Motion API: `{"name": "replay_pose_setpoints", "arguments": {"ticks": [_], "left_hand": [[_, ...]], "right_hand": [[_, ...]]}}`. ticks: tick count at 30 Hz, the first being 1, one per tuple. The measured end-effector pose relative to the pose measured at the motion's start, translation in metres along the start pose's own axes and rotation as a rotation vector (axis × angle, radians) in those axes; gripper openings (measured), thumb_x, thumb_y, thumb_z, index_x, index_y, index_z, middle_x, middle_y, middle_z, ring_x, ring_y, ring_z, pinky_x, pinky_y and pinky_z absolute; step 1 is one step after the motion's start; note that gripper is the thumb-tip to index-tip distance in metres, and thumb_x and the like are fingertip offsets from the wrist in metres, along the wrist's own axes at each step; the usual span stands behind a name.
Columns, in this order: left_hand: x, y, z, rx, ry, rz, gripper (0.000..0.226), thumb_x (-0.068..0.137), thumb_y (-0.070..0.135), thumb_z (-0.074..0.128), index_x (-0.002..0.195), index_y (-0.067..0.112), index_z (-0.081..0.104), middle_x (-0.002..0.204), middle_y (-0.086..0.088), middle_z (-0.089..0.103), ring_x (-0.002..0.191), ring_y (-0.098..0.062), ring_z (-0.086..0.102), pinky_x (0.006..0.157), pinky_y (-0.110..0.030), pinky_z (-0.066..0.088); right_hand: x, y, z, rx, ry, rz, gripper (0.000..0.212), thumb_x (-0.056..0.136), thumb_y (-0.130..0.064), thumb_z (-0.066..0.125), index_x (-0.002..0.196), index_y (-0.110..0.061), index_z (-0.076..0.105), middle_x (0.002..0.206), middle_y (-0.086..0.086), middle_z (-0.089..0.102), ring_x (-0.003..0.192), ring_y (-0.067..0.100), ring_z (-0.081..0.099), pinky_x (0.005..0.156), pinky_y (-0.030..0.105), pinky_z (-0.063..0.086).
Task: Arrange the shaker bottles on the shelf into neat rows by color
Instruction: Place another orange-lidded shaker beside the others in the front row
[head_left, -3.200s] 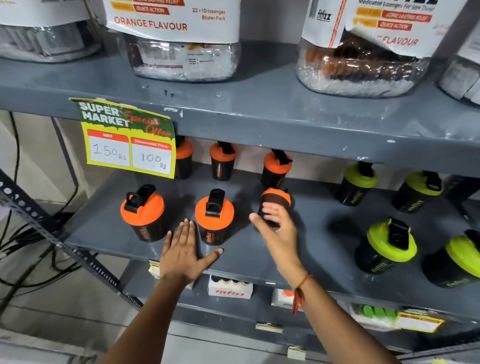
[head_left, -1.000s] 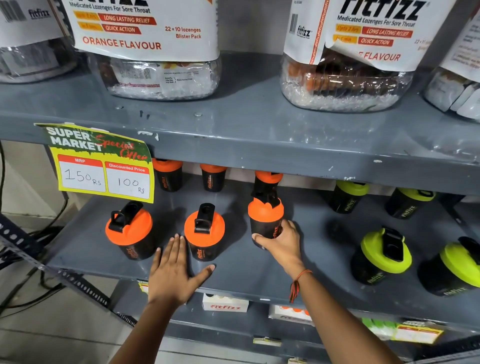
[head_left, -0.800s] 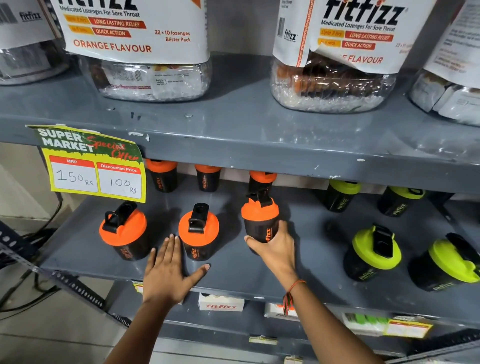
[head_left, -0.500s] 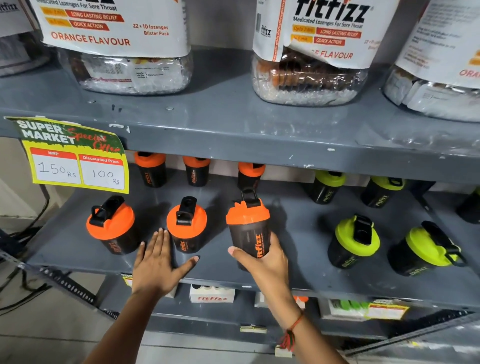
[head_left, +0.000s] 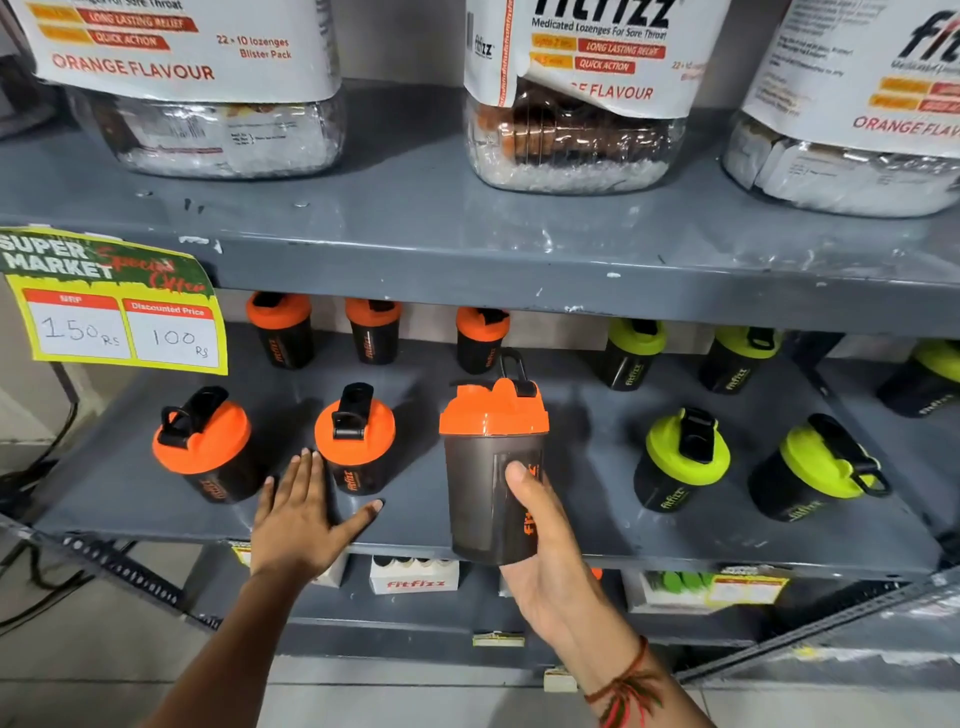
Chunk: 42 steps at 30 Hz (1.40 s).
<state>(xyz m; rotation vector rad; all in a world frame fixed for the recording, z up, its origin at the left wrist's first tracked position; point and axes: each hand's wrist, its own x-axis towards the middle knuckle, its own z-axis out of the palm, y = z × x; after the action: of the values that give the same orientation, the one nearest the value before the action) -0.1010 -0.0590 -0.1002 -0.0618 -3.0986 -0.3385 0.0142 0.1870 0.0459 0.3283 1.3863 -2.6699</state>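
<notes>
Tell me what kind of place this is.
Most likely a shop, a supermarket aisle. A price tag reading "Super Market Special Offer" hangs on a grey metal shelf, above rows of identical shaker bottles and below big lozenge jars.

Far-right green shaker (head_left: 935, 374) cut by frame edge; price tag (head_left: 111, 306) left clipped.

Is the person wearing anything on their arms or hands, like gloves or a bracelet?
No gloves and no sleeves show: both forearms are bare. The right hand has a thin red thread band tied around the wrist, with a few darker strands and loose ends hanging off it. The left hand and its wrist wear nothing. No rings or watch can be seen on either hand.
</notes>
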Motion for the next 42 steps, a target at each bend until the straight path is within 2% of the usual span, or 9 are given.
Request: {"name": "replay_pose_setpoints", "arguments": {"ticks": [5, 14, 17, 18, 21, 23, 26, 33, 42], "left_hand": [[0.000, 0.000, 0.002, -0.004, 0.004, 0.003, 0.116, 0.070, 0.092, 0.016, 0.153, 0.011, 0.006, 0.162, -0.005, 0.008, 0.148, -0.015, 0.001, 0.121, -0.042, -0.001], [-0.002, 0.003, 0.000, -0.002, -0.013, 0.005, 0.115, 0.071, 0.092, 0.014, 0.153, 0.011, 0.004, 0.162, -0.006, 0.007, 0.148, -0.015, -0.001, 0.121, -0.043, -0.001], [-0.003, 0.002, 0.000, -0.003, -0.006, 0.002, 0.117, 0.070, 0.092, 0.014, 0.153, 0.011, 0.005, 0.162, -0.005, 0.008, 0.148, -0.014, 0.000, 0.121, -0.042, -0.001], [-0.002, 0.002, 0.000, -0.003, 0.000, -0.001, 0.117, 0.069, 0.093, 0.014, 0.153, 0.011, 0.006, 0.162, -0.005, 0.009, 0.148, -0.014, 0.000, 0.121, -0.042, -0.001], [-0.001, 0.002, -0.001, -0.002, 0.007, -0.004, 0.118, 0.069, 0.093, 0.013, 0.153, 0.011, 0.007, 0.162, -0.004, 0.008, 0.148, -0.013, -0.001, 0.121, -0.041, -0.002], [0.000, 0.001, -0.002, -0.006, 0.013, -0.003, 0.117, 0.069, 0.093, 0.013, 0.153, 0.011, 0.007, 0.162, -0.005, 0.008, 0.148, -0.013, 0.000, 0.121, -0.041, -0.002], [0.000, 0.001, -0.001, -0.001, 0.018, 0.006, 0.117, 0.070, 0.092, 0.014, 0.153, 0.010, 0.007, 0.162, -0.005, 0.009, 0.148, -0.014, 0.001, 0.121, -0.041, -0.002], [0.000, 0.000, 0.001, 0.006, 0.036, 0.006, 0.115, 0.071, 0.092, 0.016, 0.153, 0.010, 0.010, 0.161, -0.006, 0.012, 0.148, -0.016, 0.004, 0.121, -0.043, 0.002], [0.000, 0.001, -0.003, -0.043, -0.008, -0.001, 0.117, 0.070, 0.093, 0.017, 0.153, 0.012, 0.003, 0.162, -0.004, 0.005, 0.148, -0.013, -0.003, 0.121, -0.042, -0.002]], "right_hand": [[0.008, 0.003, -0.011, 0.020, 0.005, 0.013, 0.039, 0.060, -0.040, 0.075, 0.099, -0.033, 0.077, 0.106, 0.002, 0.077, 0.097, 0.015, 0.073, 0.084, 0.038, 0.058], [0.046, 0.002, -0.035, -0.135, 0.065, -0.085, 0.089, 0.044, -0.044, 0.097, 0.122, -0.018, 0.066, 0.116, 0.002, 0.076, 0.107, 0.015, 0.071, 0.098, 0.038, 0.053], [0.074, 0.000, -0.049, -0.281, 0.025, -0.155, 0.042, 0.075, -0.013, 0.083, 0.114, -0.016, 0.068, 0.109, 0.000, 0.077, 0.103, 0.012, 0.070, 0.096, 0.030, 0.053], [0.082, -0.001, -0.053, -0.343, 0.008, -0.166, 0.038, 0.080, -0.002, 0.076, 0.114, -0.017, 0.067, 0.111, 0.001, 0.077, 0.104, 0.013, 0.070, 0.096, 0.030, 0.054], [0.104, 0.003, -0.067, -0.482, -0.011, -0.146, 0.057, 0.078, 0.010, 0.075, 0.125, -0.018, 0.060, 0.125, 0.010, 0.071, 0.114, 0.019, 0.068, 0.098, 0.032, 0.055], [0.112, 0.008, -0.072, -0.524, -0.026, -0.113, 0.068, 0.075, 0.014, 0.076, 0.132, -0.017, 0.055, 0.129, 0.011, 0.068, 0.114, 0.015, 0.068, 0.088, 0.023, 0.056], [0.115, 0.018, -0.077, -0.578, -0.011, -0.072, 0.072, 0.072, 0.016, 0.078, 0.129, -0.022, 0.054, 0.129, 0.010, 0.067, 0.104, 0.005, 0.068, 0.082, 0.015, 0.054], [0.117, 0.030, -0.081, -0.635, 0.004, -0.067, 0.073, 0.070, 0.014, 0.081, 0.119, -0.033, 0.055, 0.119, -0.001, 0.070, 0.109, 0.010, 0.066, 0.080, 0.016, 0.055], [0.118, 0.038, -0.086, -0.666, -0.008, -0.089, 0.076, 0.071, 0.008, 0.083, 0.120, -0.041, 0.052, 0.128, -0.007, 0.065, 0.118, 0.004, 0.062, 0.095, 0.020, 0.053]]}}
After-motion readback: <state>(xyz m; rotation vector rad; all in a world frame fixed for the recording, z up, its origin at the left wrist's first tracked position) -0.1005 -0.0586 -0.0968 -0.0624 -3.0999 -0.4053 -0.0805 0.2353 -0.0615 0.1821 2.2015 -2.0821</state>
